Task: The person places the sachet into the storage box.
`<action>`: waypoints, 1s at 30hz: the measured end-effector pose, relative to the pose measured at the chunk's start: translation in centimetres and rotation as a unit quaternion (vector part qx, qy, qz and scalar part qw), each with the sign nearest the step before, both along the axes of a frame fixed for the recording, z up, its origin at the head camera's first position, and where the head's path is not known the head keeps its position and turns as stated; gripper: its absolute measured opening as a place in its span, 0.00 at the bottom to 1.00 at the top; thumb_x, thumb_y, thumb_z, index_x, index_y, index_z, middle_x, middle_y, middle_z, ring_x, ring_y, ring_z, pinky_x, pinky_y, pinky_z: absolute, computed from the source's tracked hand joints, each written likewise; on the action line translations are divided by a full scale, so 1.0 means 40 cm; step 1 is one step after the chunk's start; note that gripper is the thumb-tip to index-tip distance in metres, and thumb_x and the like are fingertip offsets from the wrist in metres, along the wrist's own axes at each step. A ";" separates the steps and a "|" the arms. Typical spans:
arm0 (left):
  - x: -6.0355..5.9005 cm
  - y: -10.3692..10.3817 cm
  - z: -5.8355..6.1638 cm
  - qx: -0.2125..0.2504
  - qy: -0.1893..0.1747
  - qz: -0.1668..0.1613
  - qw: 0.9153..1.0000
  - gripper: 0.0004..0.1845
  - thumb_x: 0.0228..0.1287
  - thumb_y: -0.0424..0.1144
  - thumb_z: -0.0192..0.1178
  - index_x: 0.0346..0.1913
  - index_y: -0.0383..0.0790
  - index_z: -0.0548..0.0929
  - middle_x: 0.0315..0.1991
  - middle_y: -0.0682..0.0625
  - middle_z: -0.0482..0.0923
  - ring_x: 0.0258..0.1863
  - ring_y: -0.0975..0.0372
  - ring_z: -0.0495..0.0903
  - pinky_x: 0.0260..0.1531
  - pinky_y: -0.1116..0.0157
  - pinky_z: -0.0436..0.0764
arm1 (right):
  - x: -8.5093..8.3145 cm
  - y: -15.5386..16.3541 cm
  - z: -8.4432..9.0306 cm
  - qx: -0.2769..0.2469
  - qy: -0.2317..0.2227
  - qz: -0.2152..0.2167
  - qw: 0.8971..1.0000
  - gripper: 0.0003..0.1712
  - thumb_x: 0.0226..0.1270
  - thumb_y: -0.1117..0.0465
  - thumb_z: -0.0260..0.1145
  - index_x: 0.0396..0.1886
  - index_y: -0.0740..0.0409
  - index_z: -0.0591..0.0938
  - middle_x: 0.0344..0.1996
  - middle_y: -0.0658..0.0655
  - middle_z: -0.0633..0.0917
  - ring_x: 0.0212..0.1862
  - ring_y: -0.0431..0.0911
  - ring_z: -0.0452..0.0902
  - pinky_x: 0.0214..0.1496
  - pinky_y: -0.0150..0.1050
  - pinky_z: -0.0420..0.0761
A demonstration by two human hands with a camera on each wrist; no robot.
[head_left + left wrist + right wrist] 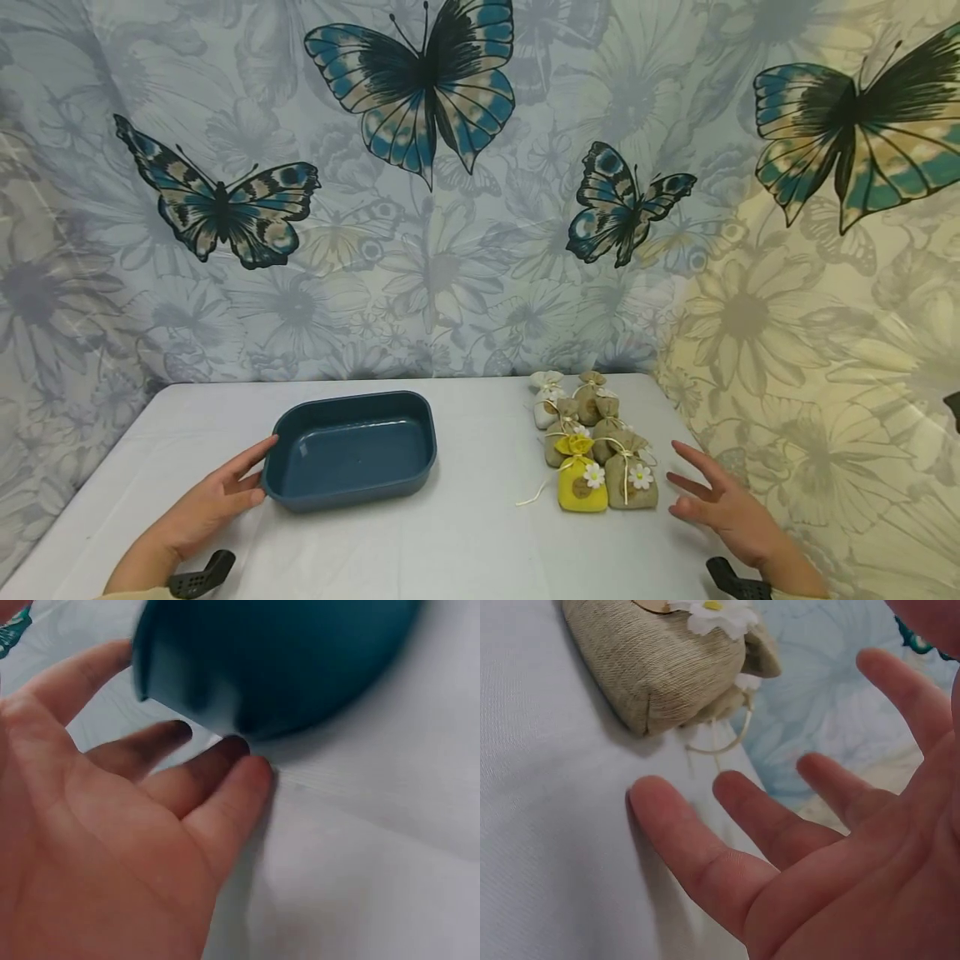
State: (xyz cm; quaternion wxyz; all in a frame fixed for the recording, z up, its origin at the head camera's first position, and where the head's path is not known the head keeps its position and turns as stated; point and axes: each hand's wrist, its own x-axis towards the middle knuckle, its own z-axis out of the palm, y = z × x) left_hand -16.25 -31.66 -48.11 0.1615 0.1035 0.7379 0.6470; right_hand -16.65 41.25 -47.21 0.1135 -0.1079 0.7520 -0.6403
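A dark blue rectangular basin (pixel 348 457) with rounded corners stands on the left of the table, its inside bare. My left hand (pixel 213 504) is at its left end, fingers extended, the index fingertip at the rim; the left wrist view shows the basin's wall (pixel 262 667) beside those fingers. On the right, several small drawstring pouches stand close together. In front are a yellow pouch (pixel 582 493) and a beige pouch (pixel 626 487), both with white flowers; a white pouch (pixel 545 414) is at the back. Just right of them, my right hand (pixel 727 510) is spread, holding nothing.
A white cloth covers the table (pixel 480 542). Behind it hangs a fabric backdrop (pixel 450 283) printed with flowers and butterflies, which also runs along the right side. A loose pale cord (pixel 532 498) trails left from the yellow pouch.
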 end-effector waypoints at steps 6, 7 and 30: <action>0.003 0.013 -0.029 0.025 -0.017 0.024 0.999 0.42 0.74 0.32 0.56 0.80 0.40 0.42 0.78 0.37 0.22 0.73 0.38 0.40 0.55 0.68 0.70 | 0.000 -0.028 -0.014 0.008 0.006 -0.005 1.000 0.38 0.73 0.71 0.60 0.78 0.57 0.57 0.65 0.31 0.62 0.61 0.34 0.72 0.51 0.44 0.82; 0.003 0.015 -0.032 0.031 -0.012 0.026 0.999 0.42 0.74 0.31 0.56 0.80 0.39 0.42 0.78 0.37 0.22 0.73 0.37 0.39 0.54 0.70 0.70 | -0.001 -0.032 -0.014 0.014 0.007 -0.004 1.000 0.39 0.72 0.71 0.61 0.78 0.59 0.57 0.64 0.30 0.64 0.60 0.34 0.73 0.51 0.43 0.82; -0.004 0.039 -0.058 0.046 0.022 0.062 0.997 0.42 0.75 0.31 0.55 0.81 0.41 0.40 0.77 0.35 0.23 0.72 0.36 0.44 0.50 0.78 0.70 | -0.041 -0.089 -0.032 0.210 0.118 -0.041 0.970 0.39 0.56 0.60 0.78 0.68 0.58 0.75 0.66 0.65 0.71 0.67 0.57 0.65 0.57 0.41 0.76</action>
